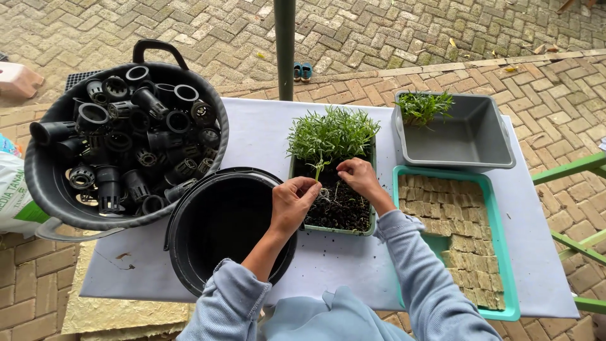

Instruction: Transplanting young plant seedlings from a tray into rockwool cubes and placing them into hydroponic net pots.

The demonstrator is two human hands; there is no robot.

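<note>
Two hands worked over the green seedling tray (333, 222) at the middle of the counter (265, 136). Left hand (291, 203) was pinched, its grip closed on the stem of one seedling (319, 169) whose pale roots hung just above the dark soil; right hand (360, 177) rested fingertips-down in the soil beside it, grip curled, whether it held anything could not be told. Back half of the tray held dense green shoots; front half was bare soil. Risk noted: thin stem could snap or bruise if pinched hard or pulled upward while roots stayed tangled with neighbours. Roots could tear for the same reason. Loose soil could spill over the tray edge onto the counter. Empty black bucket (221, 221) sat touching the tray's left side, under the left forearm; a bump could shift it. Basket of black net pots (126, 139) overhung the counter's left edge and looked liable to tip. Teal tray of foam cubes (457, 233) and grey tub (457, 132) lay to the right.
</note>
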